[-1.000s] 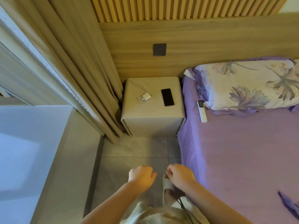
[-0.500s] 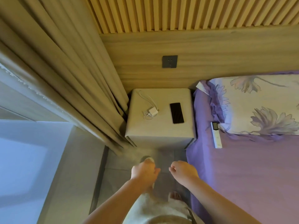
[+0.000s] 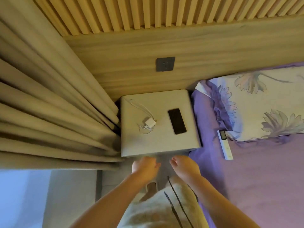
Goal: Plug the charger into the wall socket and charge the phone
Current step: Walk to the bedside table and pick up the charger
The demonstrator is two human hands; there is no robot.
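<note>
I see my left hand (image 3: 144,167) loosely curled and my right hand (image 3: 183,166) half-open, both empty, at six o'clock of the nightstand (image 3: 164,145). On it lie the charger (image 3: 150,123) and, at its three o'clock, the phone (image 3: 177,121); the wall socket (image 3: 165,64) sits at twelve o'clock.

One charger (image 3: 150,123) with cable (image 3: 139,106); one phone (image 3: 177,121); one wall socket (image 3: 165,64); one nightstand (image 3: 158,145); one pillow (image 3: 263,102); one remote (image 3: 225,147); two hands: left (image 3: 144,167), right (image 3: 185,166).
</note>
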